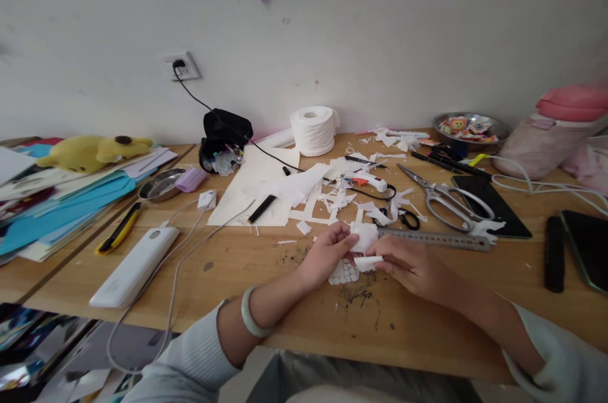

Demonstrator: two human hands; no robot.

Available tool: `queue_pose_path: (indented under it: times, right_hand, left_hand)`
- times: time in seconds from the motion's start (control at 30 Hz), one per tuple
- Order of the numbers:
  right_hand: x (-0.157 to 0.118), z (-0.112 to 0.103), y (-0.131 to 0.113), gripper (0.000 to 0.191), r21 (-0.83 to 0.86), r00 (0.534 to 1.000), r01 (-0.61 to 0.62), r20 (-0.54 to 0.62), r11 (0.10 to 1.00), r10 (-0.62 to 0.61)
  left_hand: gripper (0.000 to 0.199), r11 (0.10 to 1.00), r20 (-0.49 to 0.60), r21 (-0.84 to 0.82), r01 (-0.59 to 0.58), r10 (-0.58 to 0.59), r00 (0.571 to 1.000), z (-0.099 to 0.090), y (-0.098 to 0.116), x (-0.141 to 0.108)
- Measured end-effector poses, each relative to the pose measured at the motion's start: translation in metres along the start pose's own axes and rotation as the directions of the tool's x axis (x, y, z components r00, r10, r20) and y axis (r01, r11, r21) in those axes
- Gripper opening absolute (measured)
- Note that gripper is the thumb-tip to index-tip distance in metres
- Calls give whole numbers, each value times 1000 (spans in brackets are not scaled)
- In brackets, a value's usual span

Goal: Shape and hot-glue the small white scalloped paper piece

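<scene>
Near the front of the wooden table, my left hand pinches the left side of a small white paper piece. My right hand is closed at its right side, fingertips on a folded white strip at the lower edge. Both hands are close together. Just below them lies a white piece with a black cell-like pattern, partly covered by the hands. A steel ruler extends to the right behind my right hand.
Paper scraps, a glue gun, large scissors and a tissue roll stand or lie behind the hands. At left are a white power bank, a yellow cutter and cables. A dark phone lies at right.
</scene>
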State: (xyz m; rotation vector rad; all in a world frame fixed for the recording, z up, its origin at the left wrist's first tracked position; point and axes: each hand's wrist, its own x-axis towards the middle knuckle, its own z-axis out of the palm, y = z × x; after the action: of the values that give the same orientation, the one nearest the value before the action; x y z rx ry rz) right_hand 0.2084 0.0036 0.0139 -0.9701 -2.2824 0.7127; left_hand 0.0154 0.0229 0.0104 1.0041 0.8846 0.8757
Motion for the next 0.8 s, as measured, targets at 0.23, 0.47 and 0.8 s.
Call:
queue_pose_path:
  times: [0.23, 0.47, 0.8]
  right_hand:
    - [-2, -4, -8, 14, -189, 997, 71, 3, 980, -72]
    - [2, -2, -5, 9, 23, 980, 188, 61, 982, -190]
    - [-1, 4, -2, 13, -11, 1000, 2, -7, 1000, -2]
  left_hand:
    - [40, 997, -65, -59, -42, 38, 997, -3, 0, 2]
    - [38, 997, -30, -38, -70, 69, 997, 1, -1, 0]
    - [39, 993, -131, 62, -99, 106, 986, -2, -1, 1]
